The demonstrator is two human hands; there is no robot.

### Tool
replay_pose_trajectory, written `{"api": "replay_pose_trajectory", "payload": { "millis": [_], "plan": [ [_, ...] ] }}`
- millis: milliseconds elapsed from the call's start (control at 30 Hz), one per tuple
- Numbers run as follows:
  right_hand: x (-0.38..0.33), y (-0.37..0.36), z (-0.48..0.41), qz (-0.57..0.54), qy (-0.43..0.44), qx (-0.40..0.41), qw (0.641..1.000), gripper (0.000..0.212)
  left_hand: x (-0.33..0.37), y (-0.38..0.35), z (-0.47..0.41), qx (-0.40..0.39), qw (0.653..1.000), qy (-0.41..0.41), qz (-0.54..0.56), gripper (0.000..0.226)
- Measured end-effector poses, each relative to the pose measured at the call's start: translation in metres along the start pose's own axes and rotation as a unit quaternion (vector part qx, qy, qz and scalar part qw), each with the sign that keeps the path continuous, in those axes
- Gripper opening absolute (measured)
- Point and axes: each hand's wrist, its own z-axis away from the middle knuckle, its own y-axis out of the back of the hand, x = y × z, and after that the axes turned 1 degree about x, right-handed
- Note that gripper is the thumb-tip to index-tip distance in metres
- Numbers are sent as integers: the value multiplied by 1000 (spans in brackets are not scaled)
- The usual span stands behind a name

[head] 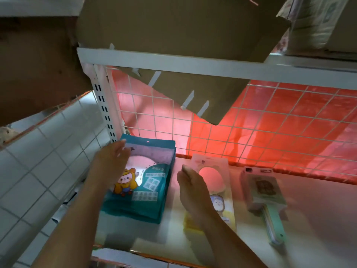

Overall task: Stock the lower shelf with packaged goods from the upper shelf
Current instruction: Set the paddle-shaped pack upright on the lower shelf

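Both my arms are reaching into the lower shelf [309, 219] right now. My left hand [114, 161] is lying flat with fingers straight, resting on the top left of the teal packs [152, 186], not gripping anything. Those are sitting stacked in the left corner of the shelf, tight against the upright. My right hand [191, 184] is hovering over the pale pack [222, 165] just beside the teal ones, fingers loosely bunched together, and nothing is showing in them. It's a bit blurry, so I can't tell if it's touching that pack. Further right, a boxed green brush [264, 188] is lying flat on the shelf, apart from the pale one. Behind all that the wire grid [251, 122] is standing as the back wall, with a red sheet [289, 113] glowing through it. Up top, a cardboard box [183, 26] is sitting on the upper shelf [173, 60], and its flap [193, 89] is hanging down in front of the grid. A tiled wall [38, 161] is running along my left.
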Motion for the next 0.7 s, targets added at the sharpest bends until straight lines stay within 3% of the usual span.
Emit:
{"api": "replay_pose_trajectory", "payload": {
  "millis": [67, 200, 300, 400, 700],
  "plan": [
    [-6, -17, -10, -20, -20, -10, 1000, 27, -24, 17, -21, -16, 1000, 24, -12, 38],
    [-6, -55, -31, -61, -100, 0, 993, 23, -60, 25, -39, -117, 985, 98, 86, 40],
    [-1, -73, -36, -111, -136, 27, 984, 27, -85, 20, -49, -160, 949, 184, 199, 28],
    [-1, -74, -36, -164, -151, 47, 974, 23, -86, 15, -47, -153, 916, 214, 302, 18],
    [3, -66, -36, -229, -202, 1, 952, 32, -83, 6, -44, -175, 880, 244, 368, 32]
  ]
}}
